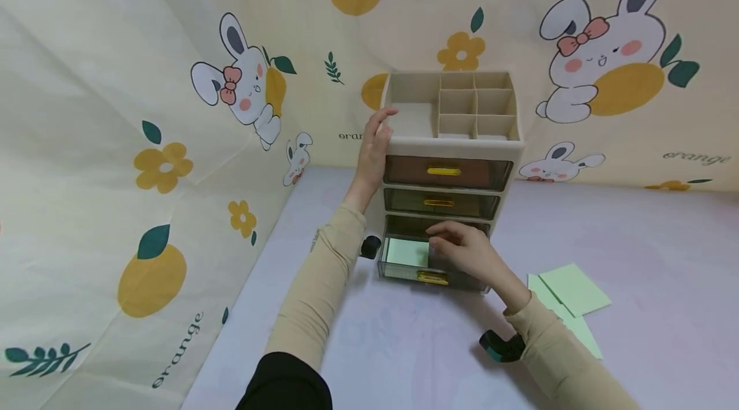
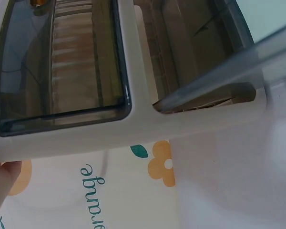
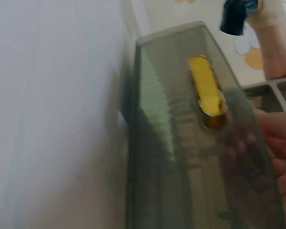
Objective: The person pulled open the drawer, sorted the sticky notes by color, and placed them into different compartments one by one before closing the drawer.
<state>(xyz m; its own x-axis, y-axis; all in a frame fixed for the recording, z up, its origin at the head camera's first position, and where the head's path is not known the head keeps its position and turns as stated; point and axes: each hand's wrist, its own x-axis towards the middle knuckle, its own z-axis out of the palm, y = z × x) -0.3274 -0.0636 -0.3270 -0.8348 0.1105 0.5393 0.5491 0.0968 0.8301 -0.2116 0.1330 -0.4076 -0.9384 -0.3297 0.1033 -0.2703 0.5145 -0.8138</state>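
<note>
A white drawer organizer [image 1: 452, 148] with dark see-through drawers stands on the table. My left hand [image 1: 372, 153] rests against its upper left side, fingertips at the top rim; in the left wrist view only part of that hand [image 2: 4, 183] shows at the organizer's side. The bottom drawer [image 1: 456, 278] is pulled out, with a pale green paper pad [image 1: 407, 252] in its left part. Over the drawer's right part hovers my right hand [image 1: 462, 248], fingers loosely bent, with nothing visible between them. The right wrist view shows the drawer's yellow handle [image 3: 207, 88] and my right-hand fingers [image 3: 279, 138] beside it.
Two light green paper pads [image 1: 576, 289] overlap on the table to the right, near my right sleeve. Two upper drawers, the top one [image 1: 447, 172] included, are closed. The organizer's top has several compartments [image 1: 457, 102]. A printed cloth [image 1: 300, 44] hangs behind and to the left.
</note>
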